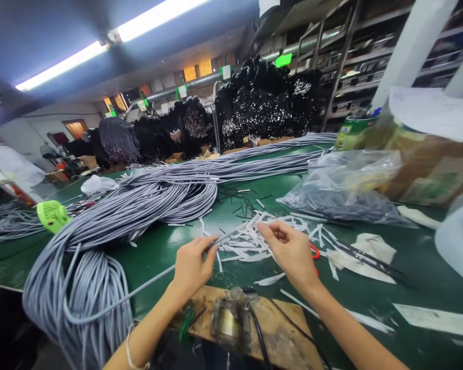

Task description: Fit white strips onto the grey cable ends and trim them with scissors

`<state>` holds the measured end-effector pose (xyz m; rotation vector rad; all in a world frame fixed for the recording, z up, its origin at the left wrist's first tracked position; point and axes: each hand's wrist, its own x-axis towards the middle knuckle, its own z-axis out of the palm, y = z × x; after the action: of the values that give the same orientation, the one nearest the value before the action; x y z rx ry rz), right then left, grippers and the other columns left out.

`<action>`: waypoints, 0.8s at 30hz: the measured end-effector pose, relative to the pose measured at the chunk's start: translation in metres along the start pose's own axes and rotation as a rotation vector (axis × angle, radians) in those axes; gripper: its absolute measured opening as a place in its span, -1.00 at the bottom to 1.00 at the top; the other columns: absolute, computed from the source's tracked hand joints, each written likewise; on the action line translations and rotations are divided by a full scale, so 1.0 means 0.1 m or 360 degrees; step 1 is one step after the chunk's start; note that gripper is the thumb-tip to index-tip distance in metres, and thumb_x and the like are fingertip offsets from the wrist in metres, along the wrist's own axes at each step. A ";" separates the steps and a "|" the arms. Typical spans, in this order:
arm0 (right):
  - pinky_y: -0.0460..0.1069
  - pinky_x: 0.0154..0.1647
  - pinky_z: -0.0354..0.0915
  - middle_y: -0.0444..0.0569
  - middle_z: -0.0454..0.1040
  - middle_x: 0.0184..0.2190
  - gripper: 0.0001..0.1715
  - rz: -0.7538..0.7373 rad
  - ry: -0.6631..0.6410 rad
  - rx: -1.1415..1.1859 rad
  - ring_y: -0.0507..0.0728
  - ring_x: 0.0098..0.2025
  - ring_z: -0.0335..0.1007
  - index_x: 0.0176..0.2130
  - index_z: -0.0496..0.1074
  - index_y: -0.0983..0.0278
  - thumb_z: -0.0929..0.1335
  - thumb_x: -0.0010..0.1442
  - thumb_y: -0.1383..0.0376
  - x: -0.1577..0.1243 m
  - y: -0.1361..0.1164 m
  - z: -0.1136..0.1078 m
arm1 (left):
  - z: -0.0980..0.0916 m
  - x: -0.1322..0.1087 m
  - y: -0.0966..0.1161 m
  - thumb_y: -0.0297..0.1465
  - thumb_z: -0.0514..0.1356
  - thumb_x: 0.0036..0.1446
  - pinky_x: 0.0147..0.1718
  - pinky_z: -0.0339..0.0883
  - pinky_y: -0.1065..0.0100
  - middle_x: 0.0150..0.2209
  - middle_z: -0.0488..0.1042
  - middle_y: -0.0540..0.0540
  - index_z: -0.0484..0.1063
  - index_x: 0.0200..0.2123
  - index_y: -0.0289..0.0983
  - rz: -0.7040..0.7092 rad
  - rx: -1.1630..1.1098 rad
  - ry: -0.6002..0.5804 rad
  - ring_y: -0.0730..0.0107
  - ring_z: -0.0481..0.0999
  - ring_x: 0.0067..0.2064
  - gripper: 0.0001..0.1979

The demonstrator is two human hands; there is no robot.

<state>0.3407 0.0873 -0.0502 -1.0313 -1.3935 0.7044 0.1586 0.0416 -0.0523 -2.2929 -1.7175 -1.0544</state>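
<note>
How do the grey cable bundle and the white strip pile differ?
The cable bundle is grey; the strip pile is white. The cable bundle spreads across much of the green bench; the strip pile is far smaller. The cable bundle lies in long loops, the strip pile in a loose tangle. Both rest on the bench.

Cable [150, 281]: single length, pale grey, round, smooth-jacketed; gripped near its end in the left hand [195, 262], with a short, straight piece projecting beyond the fingers, tilted up and to the right; the projecting tip points toward the right hand [291, 252], contact there not determinable; on the other side of the grip the cable slopes down to the left in a long, slack run, turns through a rounded bend at the lower left and rises steeply; jacket unbroken along the visible run; condition of the tip too indistinct to assess.
</note>
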 end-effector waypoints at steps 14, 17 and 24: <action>-0.12 -0.72 -0.11 -0.16 0.31 -0.68 -0.55 0.0396 -0.0125 0.0430 -0.10 -0.72 -0.10 -0.52 0.41 0.33 0.39 -0.15 -0.03 -0.06 0.06 0.11 | 0.29 0.14 0.21 -0.46 0.03 0.15 -0.50 0.17 0.47 -0.58 0.38 -0.04 0.45 -0.45 -0.35 0.0130 -0.0507 -0.0076 0.49 0.31 -0.53 -0.77; -0.12 -0.75 -0.16 -0.18 0.30 -0.69 -0.56 0.0444 -0.0163 0.0500 -0.12 -0.73 -0.14 -0.54 0.39 0.32 0.42 -0.19 -0.01 -0.10 0.04 0.14 | 0.28 0.12 0.24 -0.47 0.01 0.15 -0.49 0.16 0.48 -0.57 0.39 -0.03 0.43 -0.45 -0.35 0.0087 -0.0604 -0.0099 0.51 0.29 -0.55 -0.77; -0.14 -0.72 0.01 -0.19 0.23 -0.75 -0.51 0.0334 -0.0331 0.0373 -0.09 -0.73 -0.02 -0.65 0.28 0.30 0.37 -0.10 -0.05 -0.13 0.02 0.15 | 0.23 0.09 0.29 -0.42 -0.04 0.18 -0.55 0.11 0.50 -0.60 0.34 0.00 0.44 -0.45 -0.34 -0.0066 -0.0809 -0.0247 0.55 0.20 -0.59 -0.70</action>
<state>0.3255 0.0794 -0.0596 -0.9454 -1.3511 1.1289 0.1964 0.0491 -0.0551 -2.7040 -1.7099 -1.5049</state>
